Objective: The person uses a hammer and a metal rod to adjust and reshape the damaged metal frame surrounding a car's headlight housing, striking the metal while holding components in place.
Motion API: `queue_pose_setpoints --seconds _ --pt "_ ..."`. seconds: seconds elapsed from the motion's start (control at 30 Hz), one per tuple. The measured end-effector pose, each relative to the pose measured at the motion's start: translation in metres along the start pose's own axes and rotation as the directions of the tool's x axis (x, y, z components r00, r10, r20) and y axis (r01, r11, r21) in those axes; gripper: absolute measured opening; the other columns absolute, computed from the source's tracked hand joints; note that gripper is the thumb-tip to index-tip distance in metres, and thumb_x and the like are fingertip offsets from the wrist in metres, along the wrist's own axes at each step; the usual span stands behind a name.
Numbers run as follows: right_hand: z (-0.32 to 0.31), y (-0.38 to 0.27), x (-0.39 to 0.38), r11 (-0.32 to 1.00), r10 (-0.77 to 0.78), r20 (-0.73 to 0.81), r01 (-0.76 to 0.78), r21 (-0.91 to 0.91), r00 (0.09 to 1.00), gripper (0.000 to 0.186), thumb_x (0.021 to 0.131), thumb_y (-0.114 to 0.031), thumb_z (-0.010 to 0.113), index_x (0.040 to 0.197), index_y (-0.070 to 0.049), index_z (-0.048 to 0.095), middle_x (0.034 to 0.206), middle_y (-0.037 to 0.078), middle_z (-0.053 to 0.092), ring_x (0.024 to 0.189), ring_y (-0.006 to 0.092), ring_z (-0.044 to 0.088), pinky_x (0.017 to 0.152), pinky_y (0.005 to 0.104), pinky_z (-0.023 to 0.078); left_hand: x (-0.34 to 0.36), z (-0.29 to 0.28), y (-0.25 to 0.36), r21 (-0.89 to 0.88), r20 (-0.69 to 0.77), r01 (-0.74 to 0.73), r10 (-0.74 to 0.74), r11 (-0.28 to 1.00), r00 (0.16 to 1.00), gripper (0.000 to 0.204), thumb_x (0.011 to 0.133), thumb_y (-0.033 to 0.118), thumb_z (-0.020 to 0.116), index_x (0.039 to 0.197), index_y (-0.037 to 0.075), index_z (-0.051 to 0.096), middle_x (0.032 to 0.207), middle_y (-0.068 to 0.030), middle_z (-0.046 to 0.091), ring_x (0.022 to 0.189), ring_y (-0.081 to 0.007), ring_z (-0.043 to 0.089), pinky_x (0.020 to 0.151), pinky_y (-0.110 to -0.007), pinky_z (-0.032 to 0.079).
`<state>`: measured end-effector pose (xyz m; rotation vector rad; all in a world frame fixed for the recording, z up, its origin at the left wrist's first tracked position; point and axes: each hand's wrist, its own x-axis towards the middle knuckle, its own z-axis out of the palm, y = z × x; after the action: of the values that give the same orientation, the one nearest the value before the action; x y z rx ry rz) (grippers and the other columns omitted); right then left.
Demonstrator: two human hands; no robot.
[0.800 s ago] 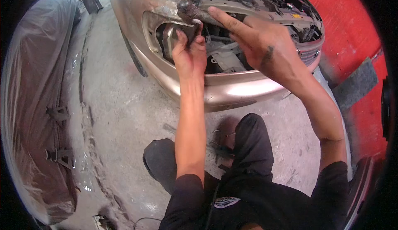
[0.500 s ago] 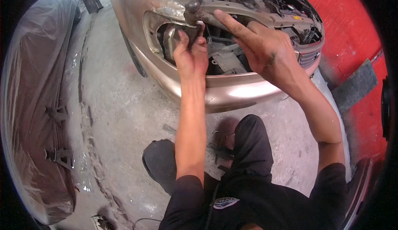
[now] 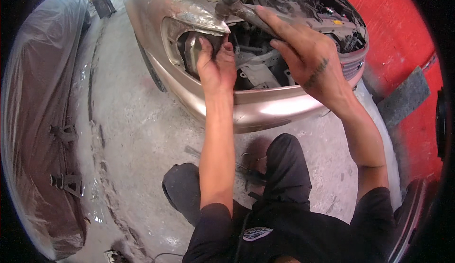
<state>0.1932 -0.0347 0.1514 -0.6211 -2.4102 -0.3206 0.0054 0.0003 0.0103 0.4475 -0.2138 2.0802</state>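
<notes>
My right hand [image 3: 308, 54] is closed around the handle of a ball-peen hammer [image 3: 246, 14], its index finger stretched along the handle. The hammer's head is raised just above the bare, dented metal edge [image 3: 204, 17] of a gold car's fender, over the headlight opening. Inside that opening my left hand [image 3: 218, 68] grips a dark dolly block [image 3: 216, 41], thumb on the left and fingers on the right. The block sits under the fender's pointed edge; part of it is hidden by the hand and the metal.
The car's bumper [image 3: 275, 109] curves below the opening, and the engine bay [image 3: 303, 7] lies exposed behind. A plastic-covered vehicle [image 3: 42, 120] stands at the left. At the right is a red wall [image 3: 393, 35] with a grey panel [image 3: 407, 97] against it. Tools [image 3: 251, 173] lie between my knees.
The hammer and my right hand have lifted up off the fender edge, leaving a gap. My left hand keeps its place with the block, shifting slightly down in view.
</notes>
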Motion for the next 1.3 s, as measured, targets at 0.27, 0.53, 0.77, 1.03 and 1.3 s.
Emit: queue_pose_setpoints --seconds 0.27,0.53,0.77,1.03,1.3 --pt "-0.006 -0.014 0.0 0.998 0.0 -0.102 0.006 0.059 0.995 0.059 0.09 -0.002 0.066 0.147 -0.015 0.057 0.103 0.018 0.069 0.088 0.0344 0.066 0.082 0.0392 0.054 -0.001 0.0 -0.001 -0.079 -0.036 0.003 -0.006 0.997 0.999 0.04 0.1 0.015 0.064 0.138 0.006 0.055 0.135 -0.0133 0.06 0.125 -0.0331 0.06 0.085 -0.03 0.063" --pt "0.004 0.002 0.005 0.99 -0.093 -0.073 0.085 -0.109 0.993 0.065 0.088 -0.005 0.069 0.149 -0.026 0.056 0.074 0.011 0.055 0.066 0.0294 0.058 0.062 0.0416 0.048 0.0 0.001 0.001 -0.104 -0.011 0.01 -0.011 0.994 1.0 0.038 0.101 0.011 0.062 0.137 0.004 0.054 0.134 -0.0153 0.061 0.122 -0.0347 0.061 0.087 -0.032 0.064" --pt "0.002 -0.006 -0.004 0.983 -0.079 0.03 0.083 -0.164 0.996 0.066 0.088 -0.004 0.069 0.149 -0.027 0.055 0.073 0.01 0.054 0.065 0.0274 0.058 0.062 0.0415 0.048 0.003 -0.002 0.005 -0.06 -0.047 0.006 -0.008 0.998 0.999 0.038 0.1 0.011 0.063 0.136 0.003 0.055 0.133 -0.0141 0.062 0.122 -0.0349 0.061 0.09 -0.033 0.061" --pt "0.007 -0.01 -0.002 0.995 -0.07 -0.08 0.064 -0.081 0.994 0.067 0.089 -0.007 0.07 0.15 -0.029 0.054 0.074 0.01 0.055 0.066 0.0295 0.06 0.063 0.0414 0.05 0.001 0.004 0.009 0.014 -0.086 0.003 -0.002 1.0 0.996 0.036 0.1 0.011 0.064 0.134 0.003 0.057 0.132 -0.0129 0.063 0.12 -0.0342 0.062 0.092 -0.034 0.06" --pt "0.006 0.001 -0.005 0.999 0.042 -0.05 -0.041 0.024 0.998 0.064 0.088 -0.001 0.068 0.148 -0.021 0.056 0.094 0.016 0.067 0.083 0.0326 0.068 0.074 0.0406 0.054 -0.002 0.0 0.008 0.064 0.027 0.004 -0.006 0.998 1.0 0.039 0.099 0.015 0.066 0.135 0.004 0.056 0.129 -0.0136 0.063 0.119 -0.0337 0.063 0.092 -0.036 0.06"
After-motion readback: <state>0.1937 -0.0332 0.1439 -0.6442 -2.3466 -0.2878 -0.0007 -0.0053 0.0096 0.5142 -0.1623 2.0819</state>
